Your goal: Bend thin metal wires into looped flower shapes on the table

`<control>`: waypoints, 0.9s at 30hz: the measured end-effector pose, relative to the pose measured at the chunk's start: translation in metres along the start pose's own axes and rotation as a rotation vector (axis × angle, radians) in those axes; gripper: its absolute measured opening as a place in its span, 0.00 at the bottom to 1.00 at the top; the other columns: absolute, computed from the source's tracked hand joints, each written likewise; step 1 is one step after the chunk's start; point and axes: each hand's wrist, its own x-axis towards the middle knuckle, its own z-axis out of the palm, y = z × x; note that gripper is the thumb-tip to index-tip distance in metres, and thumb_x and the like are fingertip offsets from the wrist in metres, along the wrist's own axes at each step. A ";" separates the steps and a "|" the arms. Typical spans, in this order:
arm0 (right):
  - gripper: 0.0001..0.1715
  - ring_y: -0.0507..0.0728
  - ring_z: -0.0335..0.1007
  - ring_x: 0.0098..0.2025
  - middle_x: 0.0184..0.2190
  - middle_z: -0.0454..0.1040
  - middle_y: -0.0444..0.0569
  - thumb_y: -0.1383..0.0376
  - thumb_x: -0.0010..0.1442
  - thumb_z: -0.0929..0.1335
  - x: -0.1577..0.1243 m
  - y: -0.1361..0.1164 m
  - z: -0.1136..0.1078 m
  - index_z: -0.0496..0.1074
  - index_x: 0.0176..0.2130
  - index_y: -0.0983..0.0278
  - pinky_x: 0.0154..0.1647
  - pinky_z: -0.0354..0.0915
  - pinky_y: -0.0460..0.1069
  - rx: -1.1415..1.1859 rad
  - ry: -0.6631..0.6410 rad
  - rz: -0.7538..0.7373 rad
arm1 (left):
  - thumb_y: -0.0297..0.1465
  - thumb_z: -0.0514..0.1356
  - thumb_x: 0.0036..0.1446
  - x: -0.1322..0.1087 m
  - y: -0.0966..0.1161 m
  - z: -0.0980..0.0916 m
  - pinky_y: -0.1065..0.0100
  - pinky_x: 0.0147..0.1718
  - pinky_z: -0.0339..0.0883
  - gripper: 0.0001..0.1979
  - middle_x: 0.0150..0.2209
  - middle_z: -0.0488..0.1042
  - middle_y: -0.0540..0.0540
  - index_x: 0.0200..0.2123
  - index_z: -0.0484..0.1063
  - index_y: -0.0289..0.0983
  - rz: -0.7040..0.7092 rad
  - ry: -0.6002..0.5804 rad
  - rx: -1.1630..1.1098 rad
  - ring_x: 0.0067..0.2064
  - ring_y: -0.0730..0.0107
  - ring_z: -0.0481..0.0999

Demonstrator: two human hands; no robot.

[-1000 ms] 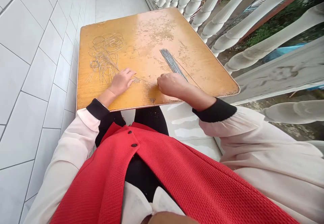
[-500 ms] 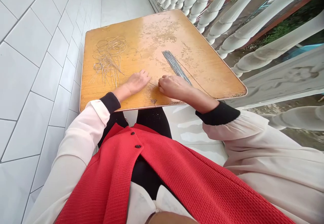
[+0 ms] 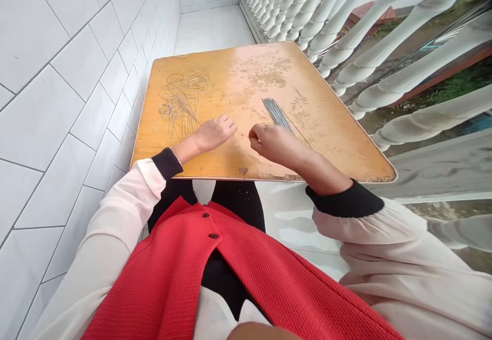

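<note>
A thin wire spans the short gap between my two hands above the near part of the table. My left hand is closed on its left end, fingers pressed together. My right hand is curled round the other end, thumb and forefinger pinched. Just beyond the right hand lies a bundle of straight grey metal rods, partly hidden behind that hand. To the upper left of my left hand is a loose heap of tangled, bent wires, some looped, some nearly straight.
The worn wooden table has peeling patches and a chipped near edge. A white tiled wall runs close along the left. White balusters line the right side. A few small wire pieces lie near the heap.
The view has tilted, so the table sits lower and further right. Both hands keep hold of the wire; the left hand looks slightly raised and the gap between them is similar.
</note>
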 end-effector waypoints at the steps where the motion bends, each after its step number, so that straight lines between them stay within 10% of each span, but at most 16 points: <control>1: 0.19 0.64 0.76 0.38 0.36 0.81 0.60 0.67 0.65 0.59 0.005 -0.006 -0.006 0.76 0.46 0.68 0.38 0.64 0.53 0.034 0.005 0.009 | 0.18 0.44 0.66 -0.003 -0.008 -0.003 0.60 0.36 0.62 0.19 0.45 0.76 0.33 0.44 0.74 0.32 -0.043 0.023 -0.014 0.50 0.54 0.72; 14: 0.19 0.57 0.73 0.29 0.27 0.79 0.52 0.64 0.67 0.62 0.071 -0.041 -0.012 0.80 0.46 0.66 0.37 0.65 0.51 0.401 0.127 -0.061 | 0.16 0.48 0.60 -0.030 -0.076 -0.019 0.63 0.39 0.62 0.15 0.35 0.68 0.42 0.29 0.66 0.39 -0.437 0.326 -0.257 0.44 0.60 0.67; 27: 0.17 0.57 0.72 0.28 0.27 0.79 0.50 0.62 0.67 0.62 0.073 -0.034 0.006 0.78 0.42 0.64 0.36 0.65 0.51 0.523 0.281 -0.015 | 0.16 0.50 0.60 -0.025 -0.068 -0.018 0.63 0.41 0.63 0.15 0.37 0.74 0.42 0.35 0.73 0.37 -0.505 0.265 -0.152 0.41 0.62 0.72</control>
